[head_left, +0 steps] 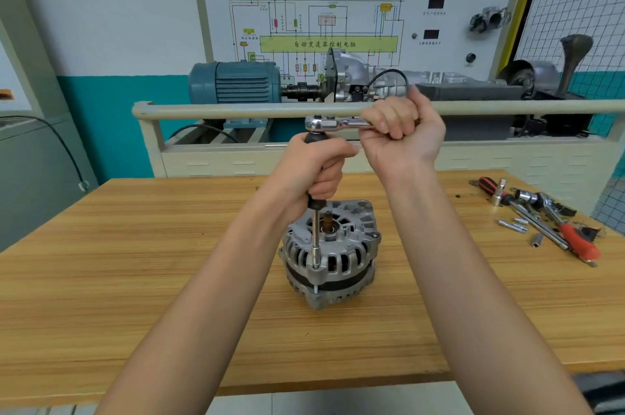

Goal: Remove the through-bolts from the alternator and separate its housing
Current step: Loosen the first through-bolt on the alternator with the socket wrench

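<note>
A silver alternator [333, 255] stands upright on the wooden table [135, 262], shaft end up. A long extension bar [316, 238] with a socket at its tip comes straight down onto a through-bolt at the housing's front rim. My left hand [316, 167] grips the black handle part of the extension above the alternator. A chrome ratchet [333, 123] sits on top of the extension, its handle pointing right. My right hand [402, 130] holds that handle, fingers curled round it.
Loose tools lie at the table's right side: a red-handled screwdriver [578, 242], a ratchet and sockets [537, 201], small bits [512, 225]. Behind the table stands a training rig with a blue motor [233, 81], a gearbox and a rail [236, 108].
</note>
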The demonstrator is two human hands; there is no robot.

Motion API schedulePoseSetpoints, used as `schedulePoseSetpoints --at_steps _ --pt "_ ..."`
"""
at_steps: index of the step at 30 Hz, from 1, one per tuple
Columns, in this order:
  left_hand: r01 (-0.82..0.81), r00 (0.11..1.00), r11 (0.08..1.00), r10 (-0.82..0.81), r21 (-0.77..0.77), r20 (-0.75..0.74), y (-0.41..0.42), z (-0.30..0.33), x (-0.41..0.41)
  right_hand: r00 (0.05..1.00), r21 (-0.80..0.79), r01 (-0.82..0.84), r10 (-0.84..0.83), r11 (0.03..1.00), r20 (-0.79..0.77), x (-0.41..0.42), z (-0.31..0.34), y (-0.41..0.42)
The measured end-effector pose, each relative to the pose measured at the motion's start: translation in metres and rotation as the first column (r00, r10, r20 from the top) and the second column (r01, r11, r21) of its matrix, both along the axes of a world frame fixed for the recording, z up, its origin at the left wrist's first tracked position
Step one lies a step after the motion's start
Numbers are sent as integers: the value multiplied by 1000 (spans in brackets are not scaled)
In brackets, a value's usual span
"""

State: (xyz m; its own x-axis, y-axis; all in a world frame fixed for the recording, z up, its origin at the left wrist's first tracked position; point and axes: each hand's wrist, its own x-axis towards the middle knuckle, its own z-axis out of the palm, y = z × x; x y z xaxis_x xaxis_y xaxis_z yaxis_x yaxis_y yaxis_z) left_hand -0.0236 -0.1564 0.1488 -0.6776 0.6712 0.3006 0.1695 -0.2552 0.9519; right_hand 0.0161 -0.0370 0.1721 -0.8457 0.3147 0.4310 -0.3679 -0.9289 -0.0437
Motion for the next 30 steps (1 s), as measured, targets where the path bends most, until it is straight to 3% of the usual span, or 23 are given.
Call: schedulePoseSetpoints --at_steps 3,5,9,11,14,18,20,22,24,27,30 --pt "-140 989 990 139 32 41 3 -1 0 971 107 235 -230 966 -56 12 -3 -14" --pt "-254 966 966 250 55 64 6 -1 3 898 202 435 -408 877 -164 20 -3 -30" --pt "-416 909 907 414 67 45 14 -1 9 543 214 837 -714 504 -442 28 -11 -63" --pt "-420 908 905 419 70 28 14 -2 9 487 211 872 -735 443 -472 29 -13 -68" --pt "-312 950 947 312 76 14 8 -3 7 652 225 748 -627 625 -427 28 -7 -52" --pt "-130 989 987 136 89 -61 -4 -1 1 942 282 330 -293 901 -167 17 3 -17" --pt "2 997 996 5 84 -81 -6 1 0 996 171 59 -47 984 -70 6 2 -6" --pt "77 996 994 -73 77 -59 -5 2 0 992 46 -116 118 992 -48 -4 2 1" --pt "47 999 995 -46 84 -13 -1 2 1 995 5 -93 93 996 -34 -6 1 1" --pt "-106 994 991 104 82 29 5 2 0 990 63 141 -139 988 -32 5 0 -8" --pt "-294 955 951 289 93 59 12 2 2 874 230 481 -442 846 -200 20 -4 -29"
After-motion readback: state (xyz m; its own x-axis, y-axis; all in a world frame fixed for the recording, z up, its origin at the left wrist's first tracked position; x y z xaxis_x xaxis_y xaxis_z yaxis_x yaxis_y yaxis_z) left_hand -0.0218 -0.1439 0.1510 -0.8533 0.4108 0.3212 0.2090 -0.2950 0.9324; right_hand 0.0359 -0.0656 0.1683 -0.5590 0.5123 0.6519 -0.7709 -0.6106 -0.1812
